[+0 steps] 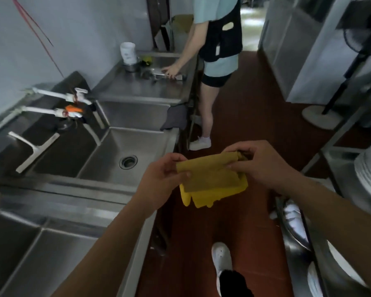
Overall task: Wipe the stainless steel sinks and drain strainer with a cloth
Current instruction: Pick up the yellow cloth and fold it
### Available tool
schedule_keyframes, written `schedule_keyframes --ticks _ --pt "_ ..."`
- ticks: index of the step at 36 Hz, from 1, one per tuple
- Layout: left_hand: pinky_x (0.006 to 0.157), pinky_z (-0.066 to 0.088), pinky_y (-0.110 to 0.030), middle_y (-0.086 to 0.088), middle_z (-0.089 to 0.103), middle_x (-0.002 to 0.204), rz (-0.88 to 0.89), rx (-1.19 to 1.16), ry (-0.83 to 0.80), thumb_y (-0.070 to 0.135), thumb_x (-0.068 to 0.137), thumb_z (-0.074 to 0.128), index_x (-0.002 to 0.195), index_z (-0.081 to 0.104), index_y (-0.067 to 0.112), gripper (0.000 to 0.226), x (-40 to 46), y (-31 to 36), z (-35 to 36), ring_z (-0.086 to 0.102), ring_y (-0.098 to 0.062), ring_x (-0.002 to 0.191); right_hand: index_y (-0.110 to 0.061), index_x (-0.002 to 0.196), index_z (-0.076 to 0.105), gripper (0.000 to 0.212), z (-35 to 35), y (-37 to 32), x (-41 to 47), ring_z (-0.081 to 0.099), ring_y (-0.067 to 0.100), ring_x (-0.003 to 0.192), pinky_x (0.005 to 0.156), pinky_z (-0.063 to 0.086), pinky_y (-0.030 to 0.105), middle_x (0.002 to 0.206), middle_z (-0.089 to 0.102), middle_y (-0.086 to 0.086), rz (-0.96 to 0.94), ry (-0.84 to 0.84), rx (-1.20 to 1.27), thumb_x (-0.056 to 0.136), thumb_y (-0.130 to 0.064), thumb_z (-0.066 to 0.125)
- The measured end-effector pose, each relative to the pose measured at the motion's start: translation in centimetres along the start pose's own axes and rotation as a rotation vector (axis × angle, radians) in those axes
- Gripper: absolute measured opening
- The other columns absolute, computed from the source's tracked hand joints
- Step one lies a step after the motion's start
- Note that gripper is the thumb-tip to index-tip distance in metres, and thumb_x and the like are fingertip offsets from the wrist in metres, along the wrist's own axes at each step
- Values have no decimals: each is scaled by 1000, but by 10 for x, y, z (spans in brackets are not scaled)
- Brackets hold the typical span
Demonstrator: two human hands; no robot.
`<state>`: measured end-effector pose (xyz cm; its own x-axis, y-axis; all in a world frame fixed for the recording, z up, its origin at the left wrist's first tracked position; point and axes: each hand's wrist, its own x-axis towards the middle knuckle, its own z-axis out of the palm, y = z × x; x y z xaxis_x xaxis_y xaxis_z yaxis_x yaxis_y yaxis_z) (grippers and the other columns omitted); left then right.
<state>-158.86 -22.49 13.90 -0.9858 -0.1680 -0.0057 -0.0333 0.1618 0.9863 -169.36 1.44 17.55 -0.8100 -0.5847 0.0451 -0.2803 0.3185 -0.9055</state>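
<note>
Yellow cloth [212, 179] (folded), steel sink [124, 181], round strainer [128, 161]

A yellow cloth [212, 179], plain and unpatterned, is seen over a reddish-brown floor [255, 116]. The sinks [116, 159] are rendered in dull silver-grey, the taps [58, 96] in white, one tipped with orange.

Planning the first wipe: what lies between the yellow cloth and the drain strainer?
In the head view, only the sink's steel floor and front rim separate the drain strainer from the yellow cloth, held over the floor by left hand and right hand.
</note>
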Motion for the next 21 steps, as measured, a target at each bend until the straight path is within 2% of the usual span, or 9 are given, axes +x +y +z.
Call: schedule_keyframes --ticks 4,8,10,12,16,18,21 --pt "74 55 -23 8 71 88 -52 -25 107 6 82 76 97 69 30 29 62 -3 6 69 -10 85 -23 100 76 27 -26 23 75 69 11 91 83 57 35 94 74 -3 -19 -97 -11 80 -5 77" --pt "69 52 -18 14 69 83 -112 -26 200 13 80 77 96 70 35 28 111 -4 7 67 -3 77 -29 98 76 28 -47 36 147 67 10 92 85 55 35 94 73 -6 -37 -217 -16 81 -6 76" --pt "69 52 -17 14 67 85 -133 -11 252 21 77 77 97 69 36 26 132 -5 1 66 -2 78 -30 100 75 30 -52 41 184 67 6 93 85 54 31 95 73 -8 -39 -281 -33 82 -7 76" --pt "71 52 -19 13 66 89 -162 11 311 21 79 78 99 69 36 26 150 -10 -7 65 -3 81 -24 106 75 30 -52 45 220 66 3 95 84 53 23 98 73 -9 -41 -337 -41 82 -7 77" --pt "78 56 -32 7 67 95 -186 -15 409 23 76 79 99 69 32 27 185 -24 -23 64 -9 84 -19 111 73 33 -40 55 285 60 -12 94 76 45 3 102 70 -11 -95 -419 -91 81 -6 78" --pt "81 55 -38 -1 68 99 -193 -25 456 26 73 78 98 69 34 28 203 -31 -33 63 -13 86 -18 110 73 33 -32 61 316 58 -18 91 76 43 1 101 68 -16 -108 -449 -84 81 -4 77" --pt "81 55 -39 -6 68 101 -202 -7 500 28 74 77 99 68 35 27 231 -44 -46 63 -17 88 -21 109 73 33 -22 68 360 59 -15 95 81 45 3 102 68 -18 -138 -493 -123 80 -5 77"
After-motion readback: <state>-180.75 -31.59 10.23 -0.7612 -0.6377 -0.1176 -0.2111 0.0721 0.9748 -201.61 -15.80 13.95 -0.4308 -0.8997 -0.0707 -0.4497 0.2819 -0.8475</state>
